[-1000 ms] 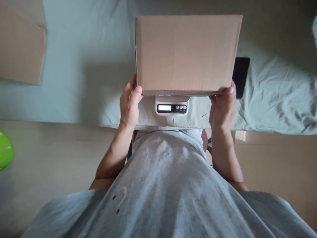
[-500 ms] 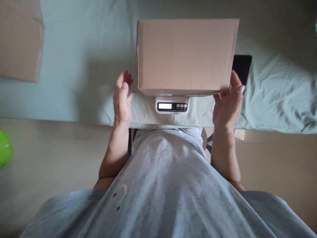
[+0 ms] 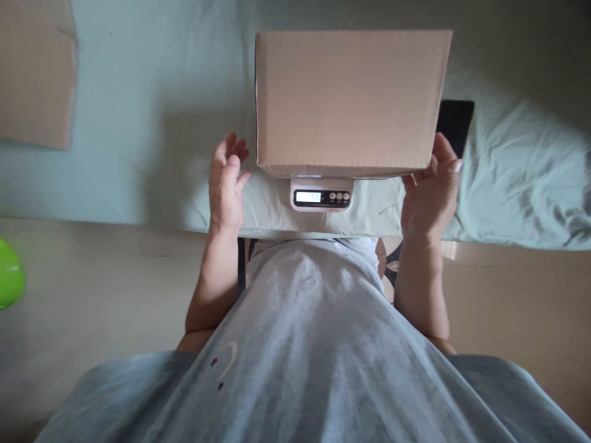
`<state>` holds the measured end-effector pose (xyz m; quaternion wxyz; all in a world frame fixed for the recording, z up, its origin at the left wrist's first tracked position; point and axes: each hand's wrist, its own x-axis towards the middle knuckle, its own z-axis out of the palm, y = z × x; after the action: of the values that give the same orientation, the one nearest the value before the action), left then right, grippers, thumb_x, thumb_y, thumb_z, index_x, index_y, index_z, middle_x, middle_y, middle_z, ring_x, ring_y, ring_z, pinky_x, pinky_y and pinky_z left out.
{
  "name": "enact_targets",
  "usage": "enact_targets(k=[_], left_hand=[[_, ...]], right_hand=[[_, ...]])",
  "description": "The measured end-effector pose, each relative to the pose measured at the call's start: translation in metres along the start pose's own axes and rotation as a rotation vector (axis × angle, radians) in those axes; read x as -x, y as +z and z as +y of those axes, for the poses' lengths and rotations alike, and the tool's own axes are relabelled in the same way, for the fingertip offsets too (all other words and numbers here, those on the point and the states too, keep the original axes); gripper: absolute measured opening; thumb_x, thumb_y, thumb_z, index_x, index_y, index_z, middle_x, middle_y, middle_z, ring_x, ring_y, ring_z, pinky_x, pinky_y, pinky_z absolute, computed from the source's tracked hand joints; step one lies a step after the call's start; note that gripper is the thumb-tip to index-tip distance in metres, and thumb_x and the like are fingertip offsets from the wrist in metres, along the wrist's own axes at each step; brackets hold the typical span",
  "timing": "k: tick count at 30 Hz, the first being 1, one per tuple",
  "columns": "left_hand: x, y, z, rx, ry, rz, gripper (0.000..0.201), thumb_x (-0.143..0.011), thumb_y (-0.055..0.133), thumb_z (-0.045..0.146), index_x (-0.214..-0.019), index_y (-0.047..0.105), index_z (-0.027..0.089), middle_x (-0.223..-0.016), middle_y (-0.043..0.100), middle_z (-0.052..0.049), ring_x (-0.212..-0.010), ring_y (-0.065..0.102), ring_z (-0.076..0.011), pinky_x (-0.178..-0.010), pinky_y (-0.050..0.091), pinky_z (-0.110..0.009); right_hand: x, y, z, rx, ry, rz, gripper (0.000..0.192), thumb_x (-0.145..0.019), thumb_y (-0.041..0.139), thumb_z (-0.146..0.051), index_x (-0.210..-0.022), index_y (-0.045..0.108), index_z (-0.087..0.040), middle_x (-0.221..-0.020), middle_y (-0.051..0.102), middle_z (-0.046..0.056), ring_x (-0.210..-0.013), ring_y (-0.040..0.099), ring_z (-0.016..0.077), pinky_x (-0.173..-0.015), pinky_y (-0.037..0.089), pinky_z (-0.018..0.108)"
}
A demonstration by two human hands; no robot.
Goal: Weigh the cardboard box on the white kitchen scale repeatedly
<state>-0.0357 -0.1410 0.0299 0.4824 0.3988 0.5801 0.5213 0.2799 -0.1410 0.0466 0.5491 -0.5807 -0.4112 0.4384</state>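
Observation:
A brown cardboard box [image 3: 351,101] stands over a small white digital scale [image 3: 321,205], hiding its platform. The scale's display [image 3: 308,197] is lit, its digits too blurred to read for certain. My left hand [image 3: 226,184] is open beside the box, with a gap between its curved fingers and the cardboard. By the lower right corner of the box is my right hand [image 3: 431,191], open and palm up with loosely bent fingers. Some of its fingertips are behind the corner, so I cannot tell whether they touch the box.
A pale green cloth [image 3: 120,178] covers the table. A black flat object [image 3: 456,126] lies on it, partly behind the box and my right hand. A flat piece of cardboard [image 3: 34,80] is at the far left. Below it, a bright green round object [image 3: 8,274] shows at floor level.
The scale's display has gone from what looks like one digit to more digits. My right hand has shifted slightly right, away from the box's corner. My left hand has barely moved.

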Motion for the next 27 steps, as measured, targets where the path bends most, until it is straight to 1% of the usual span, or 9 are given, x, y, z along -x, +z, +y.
enact_targets(k=[5,10,14,16,17,20,22,24,27], left_hand=[[0.003,0.005,0.007,-0.011,0.027,-0.033,0.052,-0.075,0.055,0.066,-0.122,0.055,0.046,-0.136,0.053,0.004,-0.139,0.035,-0.029,-0.107,0.039,-0.05],[0.008,0.024,0.017,-0.045,0.073,-0.112,0.057,-0.076,0.053,0.07,-0.126,0.051,0.043,-0.137,0.051,0.004,-0.136,0.039,-0.0295,-0.104,0.044,-0.05],[0.003,0.037,0.031,-0.078,0.169,-0.079,0.054,-0.08,0.053,0.065,-0.127,0.05,0.039,-0.135,0.052,0.003,-0.133,0.042,-0.0278,-0.098,0.05,-0.043],[-0.01,0.039,0.039,-0.072,0.224,-0.079,0.056,-0.079,0.055,0.066,-0.127,0.049,0.037,-0.136,0.051,0.005,-0.136,0.039,-0.0263,-0.095,0.053,-0.04],[-0.018,0.039,0.043,-0.07,0.243,-0.089,0.061,-0.076,0.057,0.068,-0.127,0.048,0.036,-0.136,0.051,0.006,-0.138,0.036,-0.025,-0.094,0.055,-0.039],[-0.049,0.039,0.054,-0.092,0.273,-0.109,0.081,-0.059,0.065,0.078,-0.125,0.044,0.037,-0.137,0.048,0.013,-0.14,0.032,-0.0197,-0.097,0.055,-0.034],[-0.069,0.042,0.059,-0.125,0.303,-0.112,0.084,-0.056,0.062,0.083,-0.123,0.041,0.038,-0.136,0.047,0.017,-0.138,0.036,-0.0166,-0.106,0.049,-0.032],[-0.086,0.047,0.061,-0.146,0.319,-0.114,0.083,-0.057,0.057,0.085,-0.123,0.039,0.038,-0.133,0.049,0.018,-0.136,0.04,-0.015,-0.114,0.04,-0.031],[-0.105,0.054,0.057,-0.152,0.259,-0.102,0.081,-0.06,0.058,0.083,-0.123,0.038,0.037,-0.13,0.05,0.021,-0.136,0.039,-0.0135,-0.118,0.034,-0.031]], right_hand=[[0.003,0.004,-0.005,-0.043,-0.002,-0.024,0.044,-0.086,0.032,-0.063,-0.117,0.057,-0.045,-0.129,0.058,-0.005,-0.132,0.047,0.0255,-0.112,0.032,0.054],[0.004,0.013,-0.007,-0.051,-0.025,-0.078,0.043,-0.083,0.035,-0.065,-0.111,0.06,-0.043,-0.124,0.059,-0.004,-0.128,0.05,0.0258,-0.107,0.04,0.052],[-0.003,0.02,-0.021,-0.093,-0.045,-0.055,0.038,-0.083,0.041,-0.061,-0.108,0.061,-0.04,-0.122,0.06,-0.004,-0.127,0.05,0.0234,-0.106,0.043,0.046],[-0.011,0.024,-0.032,-0.145,-0.078,-0.067,0.037,-0.084,0.042,-0.058,-0.108,0.061,-0.037,-0.12,0.061,-0.004,-0.126,0.052,0.0212,-0.106,0.045,0.041],[-0.016,0.025,-0.038,-0.172,-0.099,-0.079,0.036,-0.085,0.043,-0.056,-0.108,0.061,-0.035,-0.12,0.061,-0.004,-0.125,0.052,0.02,-0.106,0.044,0.039],[-0.038,0.03,-0.049,-0.24,-0.135,-0.125,0.038,-0.085,0.045,-0.053,-0.11,0.059,-0.03,-0.127,0.057,-0.002,-0.131,0.047,0.0174,-0.11,0.041,0.034],[-0.055,0.032,-0.051,-0.246,-0.122,-0.143,0.04,-0.083,0.046,-0.054,-0.111,0.057,-0.029,-0.134,0.052,-0.001,-0.134,0.044,0.0169,-0.11,0.041,0.032],[-0.072,0.036,-0.049,-0.214,-0.096,-0.144,0.037,-0.082,0.046,-0.054,-0.11,0.056,-0.032,-0.137,0.05,-0.004,-0.135,0.042,0.0155,-0.11,0.042,0.031],[-0.091,0.042,-0.039,-0.159,-0.069,-0.13,0.034,-0.081,0.045,-0.055,-0.109,0.056,-0.038,-0.137,0.051,-0.01,-0.137,0.039,0.0129,-0.113,0.039,0.032]])
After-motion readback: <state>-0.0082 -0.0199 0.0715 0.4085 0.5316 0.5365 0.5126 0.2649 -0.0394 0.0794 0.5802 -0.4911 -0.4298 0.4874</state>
